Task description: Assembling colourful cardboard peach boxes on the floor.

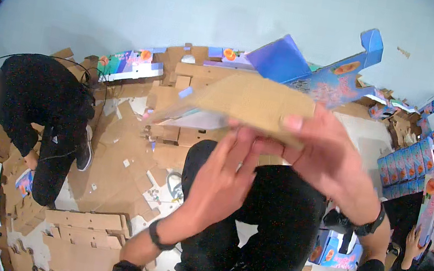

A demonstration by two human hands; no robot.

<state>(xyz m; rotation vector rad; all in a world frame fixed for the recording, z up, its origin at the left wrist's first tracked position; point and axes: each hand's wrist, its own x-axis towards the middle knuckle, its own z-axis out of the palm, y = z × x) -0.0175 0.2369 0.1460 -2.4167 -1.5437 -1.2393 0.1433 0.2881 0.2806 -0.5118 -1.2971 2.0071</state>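
A brown cardboard panel [257, 102] is held up in front of me, plain side upward, its left end blurred by motion. My right hand [331, 154] grips its right end, thumb on top and fingers curled beneath. From below, my left hand [224, 177] holds the near edge, fingers closed and partly hidden under the panel. Directly behind it rises a blue printed cardboard piece [330, 77] with angled flaps; whether it joins the held panel, I cannot tell. A pale printed face shows under the panel's left part.
At the left a person in black [45, 101] bends over cardboard. Flat cardboard sheets [85, 251] and scraps cover the floor. Stacked blue boxes [407, 167] stand at the right, near another person's hand [412, 246] on a printed panel. A blue box [338, 253] sits beside my legs.
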